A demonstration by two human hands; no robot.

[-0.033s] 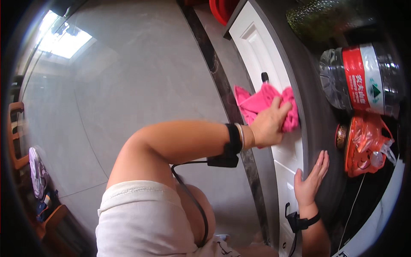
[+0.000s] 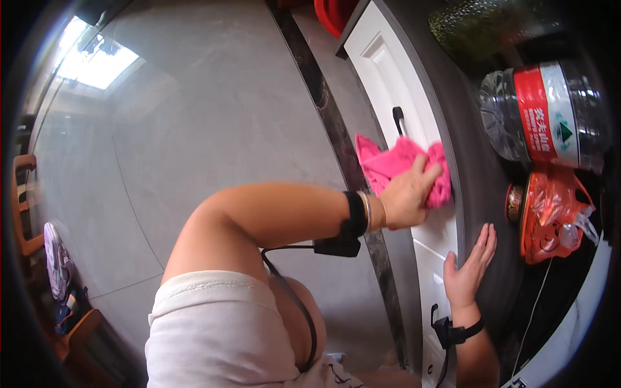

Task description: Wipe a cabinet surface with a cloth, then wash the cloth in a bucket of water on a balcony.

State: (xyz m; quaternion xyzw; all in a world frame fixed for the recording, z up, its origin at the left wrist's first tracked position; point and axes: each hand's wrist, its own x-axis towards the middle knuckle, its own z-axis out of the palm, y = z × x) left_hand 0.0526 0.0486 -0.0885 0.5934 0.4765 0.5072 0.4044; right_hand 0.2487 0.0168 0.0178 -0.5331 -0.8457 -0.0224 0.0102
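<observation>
My left hand [image 2: 407, 194] is closed round a bunched pink cloth [image 2: 394, 160]. It presses the cloth against the white front of a cabinet [image 2: 385, 61], just below the dark top's edge. One corner of the cloth hangs loose on the left, and its folds cover part of the front. A black handle [image 2: 398, 118] shows just beyond it. My right hand [image 2: 469, 271] lies palm down on the dark grey cabinet top [image 2: 482, 200], fingers stretched out and thumb apart, with nothing in it.
On the cabinet top at right stand a large clear plastic bottle [image 2: 501, 116] with a red and white label, an orange plastic bag [image 2: 550, 213] and a small round tin [image 2: 515, 202]. A red round object [image 2: 330, 16] is at the far end. Chairs [image 2: 24, 200] stand at left.
My left hand has slid the pink cloth slightly nearer along the cabinet front, so more of the black handle shows. My right hand stays in about the same place.
</observation>
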